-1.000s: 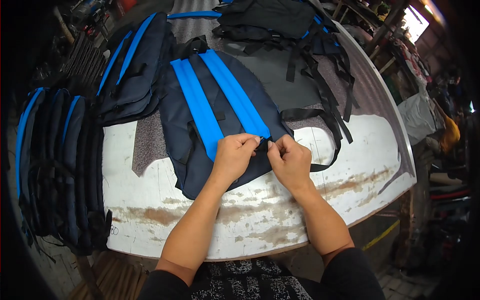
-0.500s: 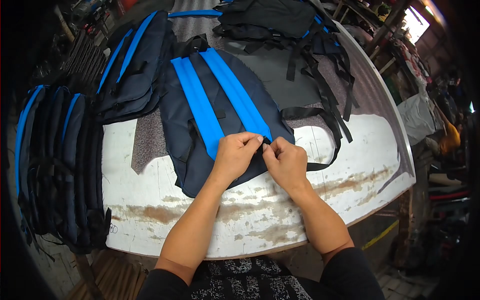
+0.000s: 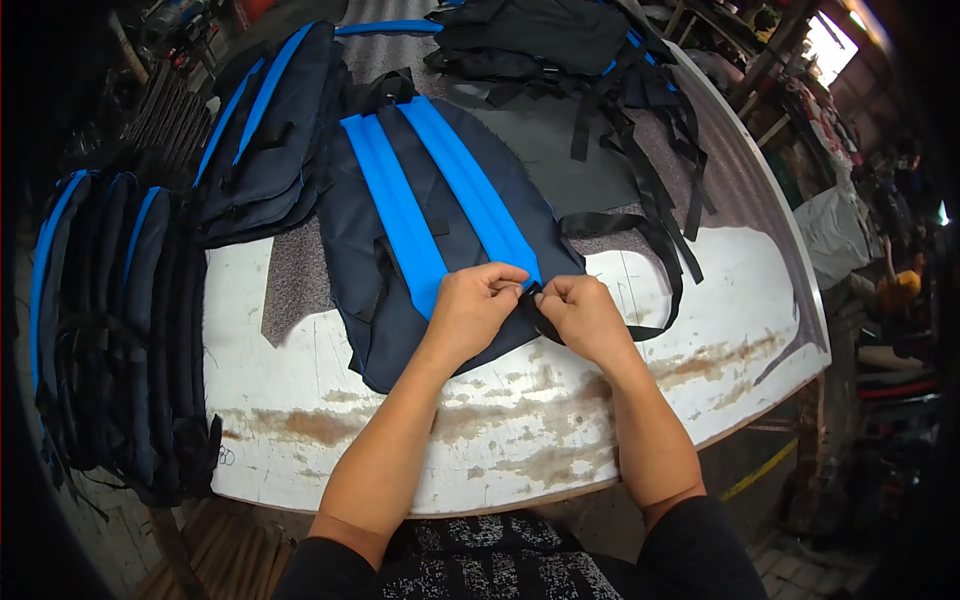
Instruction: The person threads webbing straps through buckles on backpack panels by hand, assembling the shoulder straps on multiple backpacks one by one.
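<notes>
A dark navy backpack panel lies flat on the table with two bright blue shoulder straps running along it. At the lower end of the right strap is a small black buckle. My left hand pinches it from the left, its fingers closed. Facing it, my right hand is closed in a pinch on the end of a black webbing strap, which loops out to the right over the table. The fingertips of both hands nearly meet and partly hide the buckle.
Dark panels with blue straps are stacked at the back left. More hang over the left table edge. Black fabric pieces and loose webbing lie at the back right of the stained white table.
My right hand has shifted slightly right and down, drawing black webbing at the buckle. The webbing loop on the right has moved a little. My left hand stays almost in place.
</notes>
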Available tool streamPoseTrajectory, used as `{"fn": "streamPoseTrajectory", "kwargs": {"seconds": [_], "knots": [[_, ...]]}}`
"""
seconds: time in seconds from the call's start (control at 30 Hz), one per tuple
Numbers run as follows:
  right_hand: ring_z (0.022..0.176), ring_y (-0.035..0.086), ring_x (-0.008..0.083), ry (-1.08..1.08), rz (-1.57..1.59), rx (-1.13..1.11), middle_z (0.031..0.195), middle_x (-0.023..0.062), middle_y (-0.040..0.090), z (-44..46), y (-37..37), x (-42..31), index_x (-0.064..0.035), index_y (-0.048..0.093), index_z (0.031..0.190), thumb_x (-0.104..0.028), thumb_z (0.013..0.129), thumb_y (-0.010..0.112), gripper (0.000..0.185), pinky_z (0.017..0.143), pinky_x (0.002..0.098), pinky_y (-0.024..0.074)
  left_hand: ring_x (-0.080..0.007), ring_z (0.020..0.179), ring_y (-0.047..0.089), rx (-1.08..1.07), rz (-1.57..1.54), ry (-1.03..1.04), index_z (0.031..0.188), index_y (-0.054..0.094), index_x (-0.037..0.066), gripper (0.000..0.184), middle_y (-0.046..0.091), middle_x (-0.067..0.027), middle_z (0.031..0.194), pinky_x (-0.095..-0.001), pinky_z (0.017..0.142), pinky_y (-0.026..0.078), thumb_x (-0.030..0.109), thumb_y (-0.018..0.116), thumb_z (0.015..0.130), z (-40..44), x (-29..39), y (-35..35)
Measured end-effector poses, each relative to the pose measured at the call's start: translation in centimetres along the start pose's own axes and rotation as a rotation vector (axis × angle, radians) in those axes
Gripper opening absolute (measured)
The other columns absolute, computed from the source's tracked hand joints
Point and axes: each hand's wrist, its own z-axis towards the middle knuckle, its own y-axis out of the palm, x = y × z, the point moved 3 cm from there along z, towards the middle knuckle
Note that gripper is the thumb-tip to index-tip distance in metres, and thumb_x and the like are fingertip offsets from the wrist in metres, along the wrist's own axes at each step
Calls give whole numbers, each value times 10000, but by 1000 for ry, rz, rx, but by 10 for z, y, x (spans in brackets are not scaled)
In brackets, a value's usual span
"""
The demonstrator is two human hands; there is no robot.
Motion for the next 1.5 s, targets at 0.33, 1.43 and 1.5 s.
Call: {"fn": "streamPoseTrajectory", "kwargs": {"seconds": [0.33,1.43,1.5], "knots": [[563,597,261,-40,11,-57,638,178,628,1,1,1,35,648,790,-161,913,665,232,579,385,466,-87,868,657,-47,-37,-55,1143,715,-7,246,713,-53,964,-229,805,542,-4,675,900,0,5,-3],[676,708,306,-363,-109,305,731,124,691,-7,25,-7,-44,614,1017,-236,772,820,372,577,405,529,-59,741,608,-7,-379,0,1205,594,-31,379,673,-46,881,-205,688,500,-105,578,834,4,0,-7],[655,699,296,-347,-105,296,718,122,683,-7,25,-8,-37,608,989,-258,772,824,377,567,393,522,-68,737,613,-6,-441,-7,1206,589,-34,386,672,-53,880,-211,683,505,-111,574,828,3,2,-7]]}}
